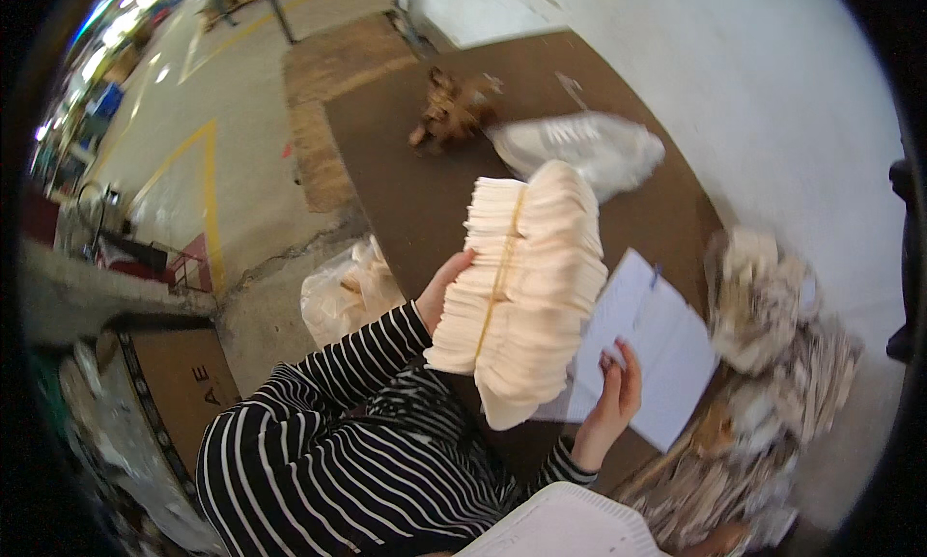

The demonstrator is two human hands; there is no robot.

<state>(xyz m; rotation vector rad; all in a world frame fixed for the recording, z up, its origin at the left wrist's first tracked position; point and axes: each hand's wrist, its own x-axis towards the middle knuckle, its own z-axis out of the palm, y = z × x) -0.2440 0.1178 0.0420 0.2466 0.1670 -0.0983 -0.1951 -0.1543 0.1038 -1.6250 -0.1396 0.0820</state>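
Note:
My left hand [446, 285] grips the left side of a thick bundle of cream-coloured, soft-looking pads [541, 277]. The pads are stacked face to face, with a thin yellow band [498, 285] running round the stack. Most of the left fingers are hidden behind the bundle, which is held tilted above the table. Just right of the bundle's lower end, my right hand [614, 403] is apart from it, fingers raised and slightly spread, with nothing visible in them. Behind that hand lies a white sheet of paper [666, 345], with a pen [656, 276] at its top edge.
On the brown table [386, 152] lie a crumpled brown thing [452, 108] and a clear plastic bag [589, 152] with white contents. Bagged stacks of pale pieces [763, 403] crowd the right side by the wall. A plastic bag [350, 292] and a cardboard box [179, 383] stand left.

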